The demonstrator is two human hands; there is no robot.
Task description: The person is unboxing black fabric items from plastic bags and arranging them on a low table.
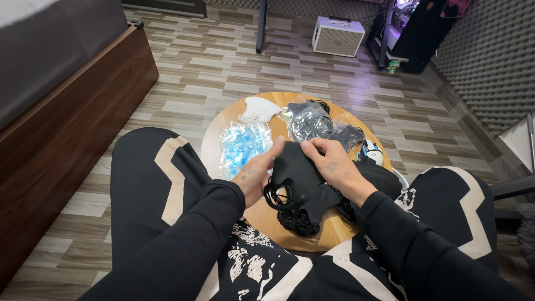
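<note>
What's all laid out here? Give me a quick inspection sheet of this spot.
Surface: small round wooden table, set between the person's knees.
Job's things: black face mask held up by both hands; more black masks with ear loops piled beneath.
Clutter: white mask, blue masks in a clear bag, dark masks in clear bags, a white computer mouse.
Hands: left hand and right hand both pinch the mask.
Cables: nothing seen.
Surroundings: wood-pattern floor, bed frame, white speaker.
</note>
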